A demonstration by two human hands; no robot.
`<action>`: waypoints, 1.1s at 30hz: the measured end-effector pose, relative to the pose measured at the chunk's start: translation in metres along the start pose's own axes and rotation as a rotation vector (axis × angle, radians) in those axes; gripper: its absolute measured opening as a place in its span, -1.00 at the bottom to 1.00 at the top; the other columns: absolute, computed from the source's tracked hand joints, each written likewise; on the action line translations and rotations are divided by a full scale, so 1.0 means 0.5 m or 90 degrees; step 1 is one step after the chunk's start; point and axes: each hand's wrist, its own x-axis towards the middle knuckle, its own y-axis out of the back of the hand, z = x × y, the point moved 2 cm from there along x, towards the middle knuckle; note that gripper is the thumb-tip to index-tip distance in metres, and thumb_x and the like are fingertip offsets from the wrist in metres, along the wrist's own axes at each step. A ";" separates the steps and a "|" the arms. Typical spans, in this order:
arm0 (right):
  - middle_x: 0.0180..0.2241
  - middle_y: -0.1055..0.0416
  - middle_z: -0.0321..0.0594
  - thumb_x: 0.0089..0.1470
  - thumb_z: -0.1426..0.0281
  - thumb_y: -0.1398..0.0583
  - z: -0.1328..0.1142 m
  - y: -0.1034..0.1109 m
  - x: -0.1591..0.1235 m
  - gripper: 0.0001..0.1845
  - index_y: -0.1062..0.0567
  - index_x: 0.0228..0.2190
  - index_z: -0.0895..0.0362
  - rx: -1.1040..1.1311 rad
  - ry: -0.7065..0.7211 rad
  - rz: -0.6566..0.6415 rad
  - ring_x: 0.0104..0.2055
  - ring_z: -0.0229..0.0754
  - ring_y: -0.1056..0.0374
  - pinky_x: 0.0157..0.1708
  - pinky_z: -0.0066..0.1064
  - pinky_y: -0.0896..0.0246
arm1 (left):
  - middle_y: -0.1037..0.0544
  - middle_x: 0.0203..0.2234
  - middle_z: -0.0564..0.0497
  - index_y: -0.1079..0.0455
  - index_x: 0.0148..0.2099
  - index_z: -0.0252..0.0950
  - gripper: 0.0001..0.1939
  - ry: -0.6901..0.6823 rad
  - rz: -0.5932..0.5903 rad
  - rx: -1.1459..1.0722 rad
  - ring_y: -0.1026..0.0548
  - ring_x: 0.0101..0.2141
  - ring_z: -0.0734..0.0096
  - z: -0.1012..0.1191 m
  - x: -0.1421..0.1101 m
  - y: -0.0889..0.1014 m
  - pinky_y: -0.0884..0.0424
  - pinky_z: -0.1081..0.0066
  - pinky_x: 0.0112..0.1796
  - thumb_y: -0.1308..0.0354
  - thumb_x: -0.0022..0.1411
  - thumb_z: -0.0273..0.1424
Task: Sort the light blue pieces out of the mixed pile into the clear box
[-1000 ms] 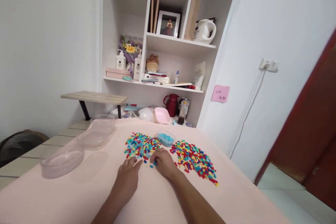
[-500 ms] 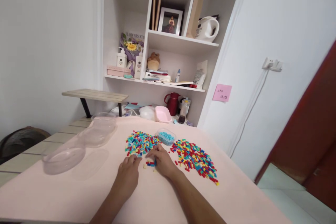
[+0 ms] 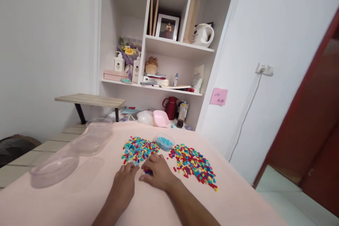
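Observation:
Small toy building bricks in red, blue, yellow and teal lie in two piles, a left pile [image 3: 136,148] and a right pile [image 3: 193,164], on the pink cloth. Between my hands a few red and blue bricks [image 3: 147,172] lie partly covered. My right hand [image 3: 159,173] arches over them, thumb and fingers apart around the group. Just below the left pile, my left hand [image 3: 124,180] rests with its fingers curled together; whatever its fingertips hold is too small to make out. Behind the hands stands a clear container [image 3: 164,142] with light blue bricks inside.
Clear plastic trays [image 3: 54,169] sit on the cloth's left side. A pink basin [image 3: 161,118], a red jug [image 3: 171,107] and a bottle [image 3: 182,114] stand at the back below the shelves. A small wooden riser [image 3: 90,99] stands at back left.
My right hand has opened from bent fingers and lowered over the few loose bricks, covering most of them. My left hand stays close by. The camera has tilted slightly up.

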 end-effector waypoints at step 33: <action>-0.18 -0.49 -0.09 0.02 0.63 -0.01 0.161 0.087 -0.021 -0.54 -0.57 -0.20 0.05 -0.080 -0.228 0.105 -0.10 -0.03 -0.35 -0.09 -0.24 -0.14 | -0.35 0.10 -0.07 -0.36 0.12 -0.18 -0.37 0.003 0.008 -0.028 -0.28 0.07 0.28 -0.006 0.004 -0.014 -0.17 0.28 0.04 0.17 0.09 -0.72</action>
